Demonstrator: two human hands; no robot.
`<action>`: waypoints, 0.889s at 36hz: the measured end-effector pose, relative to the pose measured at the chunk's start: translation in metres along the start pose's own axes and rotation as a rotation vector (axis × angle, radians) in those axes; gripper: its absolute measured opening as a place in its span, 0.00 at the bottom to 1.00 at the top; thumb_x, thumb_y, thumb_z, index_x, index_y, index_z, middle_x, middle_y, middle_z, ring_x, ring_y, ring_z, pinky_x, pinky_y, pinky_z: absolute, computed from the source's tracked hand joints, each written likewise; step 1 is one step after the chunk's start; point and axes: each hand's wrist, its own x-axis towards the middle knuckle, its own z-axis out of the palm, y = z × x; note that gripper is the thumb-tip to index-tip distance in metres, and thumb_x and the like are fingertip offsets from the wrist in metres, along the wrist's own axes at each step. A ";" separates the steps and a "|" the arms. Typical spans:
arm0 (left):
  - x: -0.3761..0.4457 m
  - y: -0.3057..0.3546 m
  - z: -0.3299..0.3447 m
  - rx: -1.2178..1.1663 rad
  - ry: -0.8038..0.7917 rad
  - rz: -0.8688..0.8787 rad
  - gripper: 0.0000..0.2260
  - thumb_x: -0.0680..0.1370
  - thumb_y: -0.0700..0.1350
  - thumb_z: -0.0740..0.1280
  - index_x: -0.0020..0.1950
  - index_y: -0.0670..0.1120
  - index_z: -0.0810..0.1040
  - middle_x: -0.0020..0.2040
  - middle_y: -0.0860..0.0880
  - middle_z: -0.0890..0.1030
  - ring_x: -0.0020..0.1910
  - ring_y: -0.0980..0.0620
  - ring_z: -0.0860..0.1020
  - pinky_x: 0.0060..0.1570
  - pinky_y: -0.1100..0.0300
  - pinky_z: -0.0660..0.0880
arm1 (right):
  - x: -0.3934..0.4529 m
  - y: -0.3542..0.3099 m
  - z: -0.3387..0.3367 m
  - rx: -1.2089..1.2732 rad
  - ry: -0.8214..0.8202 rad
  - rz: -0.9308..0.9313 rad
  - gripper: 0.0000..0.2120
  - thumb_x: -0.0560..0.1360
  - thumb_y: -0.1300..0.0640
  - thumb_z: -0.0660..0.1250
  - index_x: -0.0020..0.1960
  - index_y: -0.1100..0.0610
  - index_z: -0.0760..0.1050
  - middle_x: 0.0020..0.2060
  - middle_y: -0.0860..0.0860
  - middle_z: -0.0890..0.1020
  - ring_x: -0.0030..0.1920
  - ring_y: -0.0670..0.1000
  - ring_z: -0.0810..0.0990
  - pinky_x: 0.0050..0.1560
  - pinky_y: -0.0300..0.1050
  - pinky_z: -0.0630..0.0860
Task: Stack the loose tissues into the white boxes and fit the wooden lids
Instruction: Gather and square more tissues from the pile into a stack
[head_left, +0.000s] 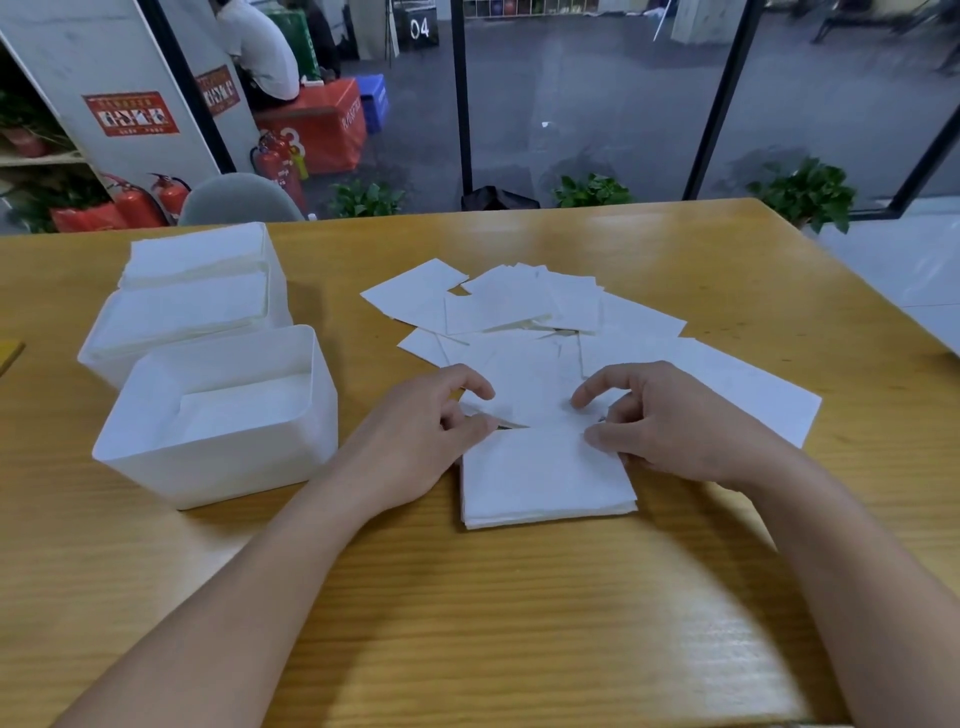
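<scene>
White tissues are everywhere on this wood-grain counter (519, 597), and their layout shows the order of work. A squared-up stack of tissues (545, 480) sits nearest the person, toward the near edge, where both hands can true its sides. The left hand (431, 431) has its fingers curled at the stack's far left corner, apparently pinching the top sheet; the right hand (670, 421) does the same at the far right corner, thumb pressing the paper. I judge they are laying or aligning one more tissue on the stack.

The loose tissues (524, 306) lie fanned beyond the hands, toward the far edge, within reach to be drawn in one by one. The near white box (218, 457) stands just left of the left forearm, holding only a low layer, so it is likely the next to be filled. Two full white boxes (192, 296) sit behind it near the left edge. No wooden lid can be clearly made out.

Bare counter lies between stack and near box, giving room for a short carry to the left.
</scene>
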 end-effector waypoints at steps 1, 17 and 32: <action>0.000 0.000 0.001 0.029 0.008 0.021 0.05 0.85 0.58 0.71 0.60 0.65 0.78 0.33 0.55 0.80 0.31 0.57 0.75 0.40 0.54 0.74 | 0.000 0.001 0.000 -0.023 0.006 -0.006 0.11 0.77 0.55 0.75 0.55 0.41 0.82 0.31 0.50 0.85 0.27 0.47 0.73 0.28 0.34 0.68; 0.001 -0.004 -0.007 0.044 -0.027 0.095 0.07 0.84 0.54 0.73 0.60 0.65 0.82 0.35 0.55 0.78 0.33 0.58 0.73 0.39 0.68 0.71 | 0.008 0.007 0.010 -0.152 0.246 -0.145 0.06 0.77 0.41 0.78 0.48 0.42 0.84 0.34 0.44 0.82 0.31 0.42 0.75 0.32 0.34 0.70; -0.002 0.007 -0.005 0.122 0.101 0.196 0.07 0.79 0.62 0.75 0.55 0.64 0.84 0.43 0.55 0.78 0.41 0.50 0.76 0.41 0.57 0.74 | 0.021 0.011 0.031 -0.354 0.355 -0.085 0.21 0.74 0.37 0.78 0.62 0.46 0.82 0.52 0.40 0.76 0.52 0.38 0.76 0.48 0.31 0.68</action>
